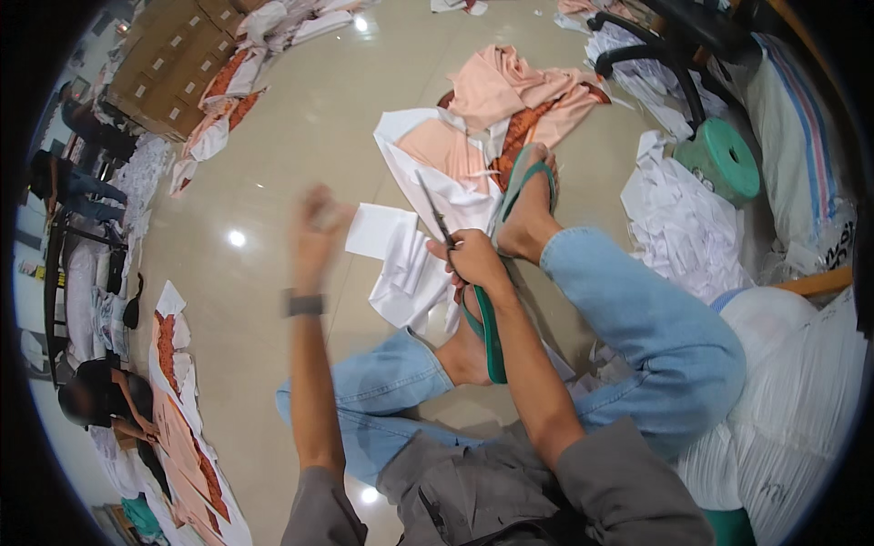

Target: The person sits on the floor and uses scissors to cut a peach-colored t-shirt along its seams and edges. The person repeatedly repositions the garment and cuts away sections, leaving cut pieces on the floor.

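Observation:
My right hand [480, 258] is closed around a pair of scissors [438, 217], whose blades point up and away from me over the cloth. My left hand [319, 223], raised off to the left, is smeared by motion, and its fingers do not show clearly. Between my feet and just beyond them, white cloth [405, 278] lies on the floor. Past it spreads a crumpled heap of peach cloth [496, 86] with white and rust-orange patterned parts. My right sandalled foot [528, 205] stands against the edge of that heap.
To the right are a heap of white scraps [678, 223], a green plastic stool [728, 162], a black chair base [669, 68] and big white sacks [783, 400]. Cardboard boxes [168, 68] are stacked at the far left. A person [118, 400] handles long peach cloth [177, 428] at the left.

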Tool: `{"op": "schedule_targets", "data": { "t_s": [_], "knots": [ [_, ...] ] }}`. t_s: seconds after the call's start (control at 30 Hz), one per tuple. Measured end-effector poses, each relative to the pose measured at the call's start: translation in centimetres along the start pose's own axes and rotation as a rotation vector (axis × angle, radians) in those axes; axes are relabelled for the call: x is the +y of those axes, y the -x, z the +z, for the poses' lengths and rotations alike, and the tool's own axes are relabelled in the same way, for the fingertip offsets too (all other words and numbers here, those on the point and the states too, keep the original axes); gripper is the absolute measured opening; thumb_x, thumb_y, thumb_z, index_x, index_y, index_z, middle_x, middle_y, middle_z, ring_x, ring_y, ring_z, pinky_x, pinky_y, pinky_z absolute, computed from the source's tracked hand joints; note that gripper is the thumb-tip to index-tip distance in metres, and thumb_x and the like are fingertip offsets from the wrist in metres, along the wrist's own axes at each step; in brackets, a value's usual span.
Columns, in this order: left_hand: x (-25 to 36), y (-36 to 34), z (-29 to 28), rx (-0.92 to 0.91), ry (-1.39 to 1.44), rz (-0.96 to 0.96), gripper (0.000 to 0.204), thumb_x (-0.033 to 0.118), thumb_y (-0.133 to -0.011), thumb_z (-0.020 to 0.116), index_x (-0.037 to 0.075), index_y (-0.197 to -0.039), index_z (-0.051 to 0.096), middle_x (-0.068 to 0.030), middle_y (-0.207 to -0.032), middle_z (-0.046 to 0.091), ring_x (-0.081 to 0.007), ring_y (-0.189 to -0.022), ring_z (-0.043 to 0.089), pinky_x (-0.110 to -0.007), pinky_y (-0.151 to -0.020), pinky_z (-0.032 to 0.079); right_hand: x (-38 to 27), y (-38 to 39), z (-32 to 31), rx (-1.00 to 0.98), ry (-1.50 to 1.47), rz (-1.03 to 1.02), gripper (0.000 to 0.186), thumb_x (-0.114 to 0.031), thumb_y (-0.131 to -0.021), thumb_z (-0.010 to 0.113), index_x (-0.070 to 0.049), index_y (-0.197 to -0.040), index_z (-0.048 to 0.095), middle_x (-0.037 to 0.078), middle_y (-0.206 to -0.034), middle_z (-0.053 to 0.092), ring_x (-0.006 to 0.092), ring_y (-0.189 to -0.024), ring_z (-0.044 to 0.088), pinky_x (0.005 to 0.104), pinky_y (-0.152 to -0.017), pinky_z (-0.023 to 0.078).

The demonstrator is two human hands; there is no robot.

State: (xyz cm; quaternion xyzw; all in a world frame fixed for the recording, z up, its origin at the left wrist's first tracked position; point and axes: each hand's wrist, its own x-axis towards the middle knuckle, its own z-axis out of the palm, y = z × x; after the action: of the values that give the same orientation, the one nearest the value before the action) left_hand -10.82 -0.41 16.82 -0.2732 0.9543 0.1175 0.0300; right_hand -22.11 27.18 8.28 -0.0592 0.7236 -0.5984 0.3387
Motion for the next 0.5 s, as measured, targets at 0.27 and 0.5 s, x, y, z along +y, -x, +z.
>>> {"op": "schedule_targets", "data": {
  "t_s": [0.27, 0.5],
  "knots": [
    [5.5, 0.5, 18.5, -0.143, 0.043, 0.28, 0.141, 0.063, -0.064, 0.089, -0.009, -0.161, 0.016, -0.0343, -0.155, 0.04, -0.0484, -0.149, 0.034, -0.062, -0.116, 0.036, 0.1, -0.9, -4.5, 0.134, -0.221, -0.038, 0.043, -0.036, -0.092, 0.082, 0.005, -0.094, 0.068, 0.005, -0.062, 0.061, 0.0125, -0.044, 0.057, 0.0283, -0.039, 0.044],
    [-2.5, -2.3, 15.1, -0.277, 0.044, 0.275, 0.053, 0.027, -0.08, 0.078, -0.003, -0.122, 0.067, -0.0283, -0.101, 0.072, -0.0435, -0.099, 0.071, -0.05, -0.087, 0.057, 1.6, -2.4, -4.6, 0.135, -0.353, -0.042, 0.044, -0.037, -0.092, 0.083, 0.005, -0.092, 0.068, 0.005, -0.064, 0.062, 0.0127, -0.044, 0.058, 0.0279, -0.04, 0.047]
  ]
}}
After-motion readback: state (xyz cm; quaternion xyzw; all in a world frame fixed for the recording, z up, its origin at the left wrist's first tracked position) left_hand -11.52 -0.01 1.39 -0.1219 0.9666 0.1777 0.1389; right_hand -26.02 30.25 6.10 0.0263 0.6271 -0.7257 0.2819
